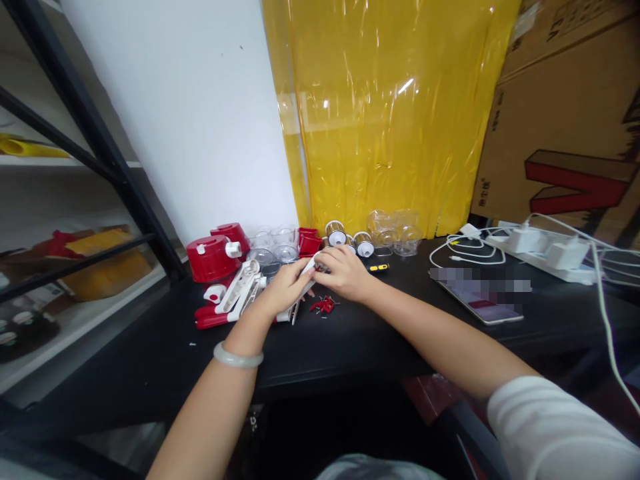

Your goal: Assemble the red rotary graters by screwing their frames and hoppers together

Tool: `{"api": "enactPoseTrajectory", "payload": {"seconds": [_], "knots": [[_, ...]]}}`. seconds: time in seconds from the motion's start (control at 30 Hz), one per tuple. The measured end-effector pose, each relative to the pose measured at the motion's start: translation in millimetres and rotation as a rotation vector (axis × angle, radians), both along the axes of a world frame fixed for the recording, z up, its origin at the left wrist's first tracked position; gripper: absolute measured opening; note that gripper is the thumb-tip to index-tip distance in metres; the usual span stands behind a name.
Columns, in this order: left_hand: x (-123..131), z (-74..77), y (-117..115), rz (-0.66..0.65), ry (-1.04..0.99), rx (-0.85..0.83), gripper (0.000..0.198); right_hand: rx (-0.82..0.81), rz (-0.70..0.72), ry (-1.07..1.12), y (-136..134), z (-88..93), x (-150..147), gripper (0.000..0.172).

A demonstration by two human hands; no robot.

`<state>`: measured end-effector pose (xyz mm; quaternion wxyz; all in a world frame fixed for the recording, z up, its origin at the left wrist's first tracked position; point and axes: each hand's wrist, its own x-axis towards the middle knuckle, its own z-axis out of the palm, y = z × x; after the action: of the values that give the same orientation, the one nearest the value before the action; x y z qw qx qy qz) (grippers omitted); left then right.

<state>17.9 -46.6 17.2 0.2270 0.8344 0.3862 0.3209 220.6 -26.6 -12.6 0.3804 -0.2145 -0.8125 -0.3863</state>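
Observation:
My left hand (287, 285) and my right hand (346, 272) meet above the table, fingers closed around a slim white plastic part (310, 265). Much of that part is hidden by the fingers. Just below them lies a small heap of red pieces (325, 305) with a few tiny metal bits. White plastic handle-like parts (241, 287), some with red ends, lie to the left of my left hand. Behind them stand red round housings (213, 259). A small black and yellow tool (379, 268) rests to the right of my right hand.
Along the back are clear plastic cups (273, 244), red boxy pieces (309, 241), metallic cylinders with white rims (335, 233) and more clear plastic parts (406, 232). To the right lie a tablet-like device (480, 303) and a power strip (550, 257) with white cables. Shelving (95, 133) stands left.

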Motion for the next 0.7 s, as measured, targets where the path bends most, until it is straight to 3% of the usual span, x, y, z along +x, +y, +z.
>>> {"api": "enactPoseTrajectory", "payload": {"seconds": [0.13,0.23,0.4,0.7], "knots": [[-5,-2.1,3,0.018,0.09,0.085,0.063,-0.121,-0.089,0.07,10,3.1,17,0.022],[-6,-5.6,7,0.012,0.184,0.168,0.047,-0.221,-0.147,0.088,13,2.1,26,0.026],[-6,-9.5,11,-0.032,0.207,0.172,0.035,-0.255,-0.1,0.002,16,-1.7,28,0.029],[-6,-6.5,9,0.029,0.303,0.286,0.039,-0.336,0.003,-0.005,18,-9.7,23,0.029]]}}
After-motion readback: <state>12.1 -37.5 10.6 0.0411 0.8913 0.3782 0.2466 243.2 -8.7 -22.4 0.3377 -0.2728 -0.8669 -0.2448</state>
